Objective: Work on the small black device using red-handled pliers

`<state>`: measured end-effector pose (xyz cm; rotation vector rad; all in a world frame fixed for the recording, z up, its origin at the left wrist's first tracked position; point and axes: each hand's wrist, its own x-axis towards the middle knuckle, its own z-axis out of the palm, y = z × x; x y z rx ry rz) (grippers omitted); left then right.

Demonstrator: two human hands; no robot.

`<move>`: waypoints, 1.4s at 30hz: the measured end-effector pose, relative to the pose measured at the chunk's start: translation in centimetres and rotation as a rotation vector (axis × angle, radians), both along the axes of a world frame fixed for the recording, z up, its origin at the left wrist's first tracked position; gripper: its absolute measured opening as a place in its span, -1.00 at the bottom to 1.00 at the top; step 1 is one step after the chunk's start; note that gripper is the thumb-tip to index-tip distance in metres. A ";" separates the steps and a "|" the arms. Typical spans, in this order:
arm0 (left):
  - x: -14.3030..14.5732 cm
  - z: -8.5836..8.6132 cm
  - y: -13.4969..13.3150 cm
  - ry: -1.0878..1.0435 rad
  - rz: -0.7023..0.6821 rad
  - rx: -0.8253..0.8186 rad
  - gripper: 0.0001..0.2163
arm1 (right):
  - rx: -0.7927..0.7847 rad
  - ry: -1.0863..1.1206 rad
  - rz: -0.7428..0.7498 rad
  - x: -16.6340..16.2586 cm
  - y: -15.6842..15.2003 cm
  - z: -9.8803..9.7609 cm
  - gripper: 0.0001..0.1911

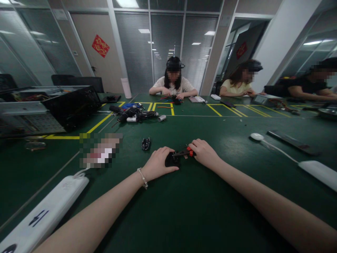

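Note:
On the green table, my left hand point(158, 162) is closed around a small black part point(172, 160), thumb along its near side. What the part is I cannot make out. My right hand point(204, 151) grips pliers by their red handles point(190, 151). The dark jaws point(179, 154) point left and reach the black part; whether they pinch anything is too small to tell. A small pale scrap point(185, 156) lies beneath the pliers. Beyond my left hand sits another small black piece point(146, 143), apart from both hands.
A black-and-metal computer case point(71, 110) stands at the left. Tools and cables point(131, 113) are heaped farther back. White power strips lie left point(50, 207) and right point(319, 172), the right one near a dark flat bar point(292, 142). Several people point(173, 82) sit across the table.

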<state>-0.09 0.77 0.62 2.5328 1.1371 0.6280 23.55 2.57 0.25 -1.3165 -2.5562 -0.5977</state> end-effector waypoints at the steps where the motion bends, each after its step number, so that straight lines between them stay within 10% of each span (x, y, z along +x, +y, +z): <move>1: 0.0 0.0 0.0 0.000 0.000 -0.001 -0.51 | -0.002 0.003 0.003 0.0 0.0 0.0 -0.67; 42: 0.0 0.4 -0.1 0.005 0.001 -0.029 -0.51 | -0.013 0.036 0.023 0.0 0.0 0.1 -0.67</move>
